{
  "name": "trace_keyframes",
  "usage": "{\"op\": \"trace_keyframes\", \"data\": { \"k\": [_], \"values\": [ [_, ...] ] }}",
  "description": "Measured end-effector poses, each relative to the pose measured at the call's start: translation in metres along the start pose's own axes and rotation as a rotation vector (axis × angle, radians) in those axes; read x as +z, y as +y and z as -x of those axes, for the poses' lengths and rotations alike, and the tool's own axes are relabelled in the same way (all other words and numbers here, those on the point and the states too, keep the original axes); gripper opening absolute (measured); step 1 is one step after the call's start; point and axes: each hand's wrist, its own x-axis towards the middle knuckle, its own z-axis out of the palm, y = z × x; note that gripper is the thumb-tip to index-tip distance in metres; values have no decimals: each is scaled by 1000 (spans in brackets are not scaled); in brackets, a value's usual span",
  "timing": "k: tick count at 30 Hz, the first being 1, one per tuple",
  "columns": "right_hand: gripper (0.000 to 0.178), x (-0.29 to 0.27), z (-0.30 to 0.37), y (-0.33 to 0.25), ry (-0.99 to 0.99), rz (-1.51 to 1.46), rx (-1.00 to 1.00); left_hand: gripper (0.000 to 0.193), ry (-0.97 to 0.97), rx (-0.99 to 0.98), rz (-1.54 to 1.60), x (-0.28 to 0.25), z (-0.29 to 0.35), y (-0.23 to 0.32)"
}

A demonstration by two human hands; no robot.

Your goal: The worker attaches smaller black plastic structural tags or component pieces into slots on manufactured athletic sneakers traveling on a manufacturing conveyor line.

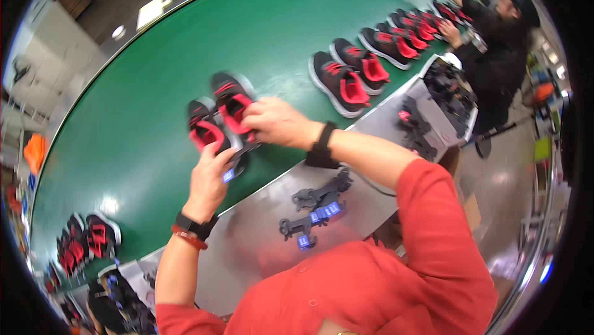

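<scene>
A pair of black sneakers with red lining and white soles lies before me: the left sneaker (199,112) and the right sneaker (228,90), slightly blurred. My right hand (278,123) is closed on the heel collar of the right sneaker. At the left sneaker's heel, my left hand (207,180) pinches a black plastic shoe hanger (241,163) with a blue size tag. Part of that hanger is hidden by the fingers and the heels. Closer to my body, more black hangers (318,197) with blue tags rest on the metal ledge (247,227).
A row of similar sneakers (339,84) runs along the green table (154,75) to the far right. Beside it stands a white box (442,121) of black hangers. A co-worker in black (501,69) reaches over that end. More sneakers (102,236) sit at the lower left.
</scene>
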Motion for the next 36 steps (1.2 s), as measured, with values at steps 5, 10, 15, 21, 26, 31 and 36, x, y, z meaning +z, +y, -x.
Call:
{"op": "trace_keyframes", "data": {
  "k": [5, 10, 15, 21, 26, 31, 36],
  "values": [
    [64, -18, 21, 5, 6, -22, 216, 18, -191, -262, -246, 0, 18, -35],
    [60, -91, 86, 43, 150, 391, 543, 20, -251, -199, -292, -6, 20, -45],
    [63, -136, 146, 80, -330, 323, 953, 11, -277, -224, -297, -9, 18, -44],
    [63, -121, 134, 63, -298, 377, 517, 22, -276, -205, -355, -12, 23, -52],
    [41, -106, 135, 65, -251, 358, 573, 20, -254, -176, -354, -14, 28, -59],
    [38, -68, 96, 46, -109, 372, 503, 9, -269, -193, -343, -16, 31, -64],
    [33, -8, 20, 22, -6, 305, 399, 13, -247, -178, -362, -17, 36, -69]
  ]
}}
